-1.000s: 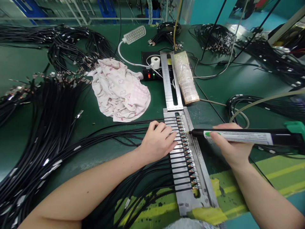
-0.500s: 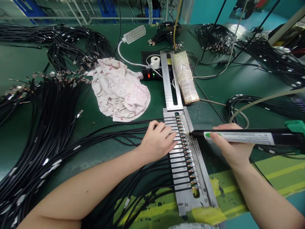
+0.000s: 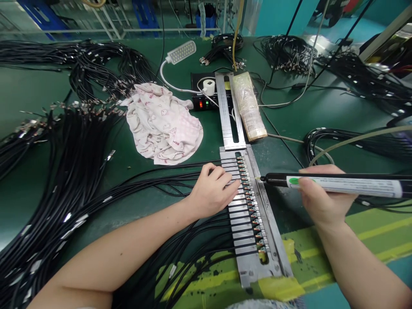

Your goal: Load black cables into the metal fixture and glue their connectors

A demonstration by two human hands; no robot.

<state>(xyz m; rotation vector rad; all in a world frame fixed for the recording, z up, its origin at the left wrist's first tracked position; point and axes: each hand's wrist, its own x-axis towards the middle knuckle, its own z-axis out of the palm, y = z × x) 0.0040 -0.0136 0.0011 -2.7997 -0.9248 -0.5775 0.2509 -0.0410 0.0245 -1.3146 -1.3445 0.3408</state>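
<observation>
My left hand [image 3: 212, 191] rests on the slotted metal fixture [image 3: 246, 272], fingers bent and slightly apart, fingertips touching the row of black cables [image 3: 180, 176]. Cable ends with small metal connectors [image 3: 254, 214] and bared copper-coloured bits lie side by side along the fixture's slot. A thick black pen-shaped tool [image 3: 341, 185] with a white label is held in my right hand [image 3: 325, 197], thumb over its barrel. The tool's thin tip points left and is just over the fixture's right-hand rail, beside the connectors. Its rear end runs out of view.
A patterned cloth [image 3: 164, 124] lies left of a black box [image 3: 202, 103] with lit switches and a bendable lamp [image 3: 182, 52]. A wrapped block [image 3: 249, 105] stands beyond the fixture. Bundles of black cables [image 3: 74, 146] cover the left; more lie at the back and right.
My right hand and the pen-shaped tool have shifted right, drawing the tip away from the connectors. My left hand stays nearly where it was.
</observation>
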